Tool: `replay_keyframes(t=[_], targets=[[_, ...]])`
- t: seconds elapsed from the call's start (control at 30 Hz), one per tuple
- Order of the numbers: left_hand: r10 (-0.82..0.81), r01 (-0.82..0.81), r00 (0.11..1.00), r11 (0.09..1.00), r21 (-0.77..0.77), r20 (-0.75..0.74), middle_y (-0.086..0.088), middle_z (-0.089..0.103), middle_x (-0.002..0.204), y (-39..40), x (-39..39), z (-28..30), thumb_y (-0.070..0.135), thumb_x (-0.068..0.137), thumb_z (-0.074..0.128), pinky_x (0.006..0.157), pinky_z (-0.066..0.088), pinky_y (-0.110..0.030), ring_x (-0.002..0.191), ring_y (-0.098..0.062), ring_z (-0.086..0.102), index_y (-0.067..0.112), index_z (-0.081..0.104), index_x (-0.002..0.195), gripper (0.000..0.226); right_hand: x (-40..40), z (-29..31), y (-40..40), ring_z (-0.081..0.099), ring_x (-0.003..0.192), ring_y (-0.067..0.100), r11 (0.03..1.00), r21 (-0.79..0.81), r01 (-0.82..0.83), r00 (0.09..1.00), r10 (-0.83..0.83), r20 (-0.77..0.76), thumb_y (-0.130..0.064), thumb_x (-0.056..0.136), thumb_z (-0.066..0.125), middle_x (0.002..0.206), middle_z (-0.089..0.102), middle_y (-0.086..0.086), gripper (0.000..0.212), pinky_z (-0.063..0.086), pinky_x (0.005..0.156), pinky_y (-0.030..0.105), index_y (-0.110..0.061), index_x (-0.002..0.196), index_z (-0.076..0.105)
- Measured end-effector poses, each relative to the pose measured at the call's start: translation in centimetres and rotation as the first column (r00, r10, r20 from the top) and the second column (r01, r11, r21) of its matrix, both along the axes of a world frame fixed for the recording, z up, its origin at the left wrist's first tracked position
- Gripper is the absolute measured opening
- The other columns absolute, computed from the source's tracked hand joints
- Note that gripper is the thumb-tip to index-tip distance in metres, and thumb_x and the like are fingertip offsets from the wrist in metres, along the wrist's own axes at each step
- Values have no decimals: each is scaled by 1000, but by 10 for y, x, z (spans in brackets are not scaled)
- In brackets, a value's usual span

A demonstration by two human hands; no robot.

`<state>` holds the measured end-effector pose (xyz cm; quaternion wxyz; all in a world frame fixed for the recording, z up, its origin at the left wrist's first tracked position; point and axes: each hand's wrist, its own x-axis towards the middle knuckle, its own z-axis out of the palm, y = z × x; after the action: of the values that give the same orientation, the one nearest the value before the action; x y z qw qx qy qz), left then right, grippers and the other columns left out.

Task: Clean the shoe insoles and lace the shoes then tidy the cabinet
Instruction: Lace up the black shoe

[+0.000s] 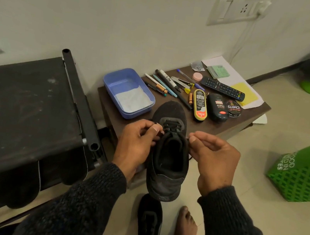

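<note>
While overhanging the table edge (pixel 235 130), black shoe (pixel 167 160), lace ends pinched by left hand (pixel 138 141) and right hand (pixel 212 157).

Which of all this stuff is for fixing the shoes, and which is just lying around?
For the job:
black lace-up shoe on the small brown table, a lace end pinched in the left hand and the right hand
second black shoe on the floor

Just lying about:
black remote control
pens and markers
green woven basket
round pink lid
</note>
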<state>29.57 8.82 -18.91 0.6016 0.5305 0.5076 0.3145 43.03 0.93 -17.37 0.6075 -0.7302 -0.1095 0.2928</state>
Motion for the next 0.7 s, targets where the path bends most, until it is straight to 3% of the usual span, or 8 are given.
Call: replay_keyframes(t=[0.17,0.33,0.43,0.53,0.6,0.7], targets=[[164,-107,973,944,-313,162,-7,77,102,-1,4,-3,15,104,56,71,56,-17,88,-12,71,9,72,106,17,-1,0,-2,77,81,27,982,97,165,936,-125,-330,10,86,71,85,77,13,16,64,74,34,-1,98,69],[174,-94,965,927,-364,195,-3,73,92,0,1,-7,17,103,58,69,56,-18,80,-9,66,10,72,106,16,7,0,-8,77,88,24,960,95,262,864,-190,-467,6,87,71,94,78,14,21,63,80,36,-6,103,67],[97,-34,979,945,-326,179,-2,65,84,0,-7,-1,22,102,61,66,53,-22,74,-10,58,11,72,110,18,17,8,-12,72,87,17,953,97,286,892,-228,-389,-2,85,76,102,77,10,21,62,75,30,-12,101,69],[71,-13,978,959,-283,195,1,60,77,0,-11,13,24,105,55,64,49,-22,67,-8,53,12,71,112,21,25,27,-14,71,83,18,936,207,285,923,-211,-321,0,85,76,102,77,14,22,60,70,26,-11,103,68],[57,-27,982,986,-164,183,2,59,74,0,-15,26,24,107,51,60,47,-20,64,-6,51,12,71,111,24,24,42,-14,73,81,19,926,285,247,950,-173,-261,2,89,71,97,77,14,21,60,71,26,-9,107,65],[33,-37,992,999,31,120,2,55,73,2,-17,50,24,108,47,55,44,-17,61,-5,47,15,72,105,27,23,67,-10,73,77,15,955,279,98,995,-100,-9,0,93,67,90,78,9,16,62,72,29,-11,105,63]])
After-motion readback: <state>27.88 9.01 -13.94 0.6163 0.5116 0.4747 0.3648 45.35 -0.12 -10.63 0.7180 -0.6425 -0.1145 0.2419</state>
